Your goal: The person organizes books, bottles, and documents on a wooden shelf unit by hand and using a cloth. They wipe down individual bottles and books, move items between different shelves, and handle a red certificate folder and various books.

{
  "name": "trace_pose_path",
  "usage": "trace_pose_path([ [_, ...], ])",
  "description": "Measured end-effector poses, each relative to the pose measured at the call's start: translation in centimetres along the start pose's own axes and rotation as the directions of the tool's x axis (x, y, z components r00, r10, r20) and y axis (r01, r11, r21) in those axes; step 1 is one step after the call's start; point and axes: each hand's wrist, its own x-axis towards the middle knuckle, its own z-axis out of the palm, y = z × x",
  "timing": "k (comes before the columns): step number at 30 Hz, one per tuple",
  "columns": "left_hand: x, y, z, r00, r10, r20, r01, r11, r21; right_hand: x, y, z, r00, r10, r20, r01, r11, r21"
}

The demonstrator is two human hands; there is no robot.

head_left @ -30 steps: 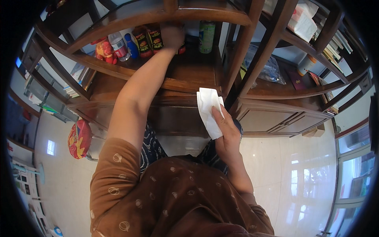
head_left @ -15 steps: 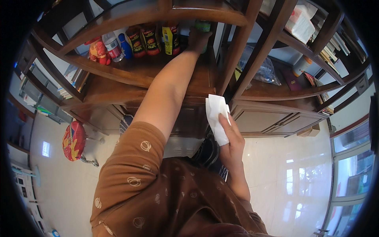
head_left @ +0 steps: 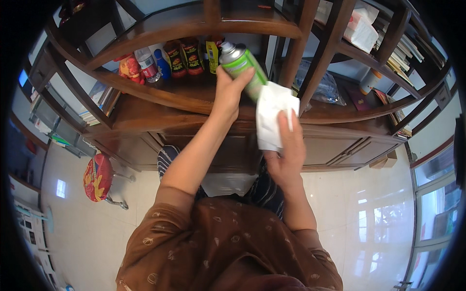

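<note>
A green spray can with a silver top and pale cap is gripped round its body by my left hand. It is held tilted in front of the shelf, its cap toward the upper left. My right hand pinches a folded white tissue, the thumb underneath and fingers on top. The tissue's upper edge overlaps the can's lower end; whether they touch I cannot tell. Behind the can, on the shelf, stand dark red and yellow packages, a blue bottle and a clear bottle.
The brown wooden shelf unit has curved rails and upright posts near my hands. A red figurine stands at its left. To the right are a plastic bag and an orange-white bottle. A red stool stands on the floor.
My left hand has drawn the green spray can out of the shelf toward me and tilted it. My right hand has brought the tissue up beside the can.
</note>
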Motion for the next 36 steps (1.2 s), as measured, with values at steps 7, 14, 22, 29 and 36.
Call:
trace_pose_path([
  [7,-8.1,3.0,-2.5,0.976,-0.076,0.205,0.115,0.975,-0.188,1.8,-3.3,4.9,0.982,-0.115,0.151,0.112,0.993,0.033],
  [14,-8.3,5.7,-4.2,0.974,-0.130,0.183,0.178,0.944,-0.276,5.2,-5.0,6.0,0.981,-0.127,0.145,0.097,0.976,0.196],
  [22,-7.7,5.9,-5.6,0.996,0.001,0.088,0.031,0.933,-0.360,3.8,-2.4,7.7,0.910,0.181,0.374,-0.399,0.633,0.664],
  [29,-5.8,5.7,-6.0,0.997,0.021,0.077,0.012,0.913,-0.407,-1.0,-1.1,8.5,0.694,0.457,0.556,-0.669,0.125,0.732],
  [36,-2.7,2.8,-3.7,0.966,0.055,0.253,-0.053,0.998,-0.014,-1.9,1.7,6.8,0.673,0.587,0.450,-0.616,0.109,0.780],
])
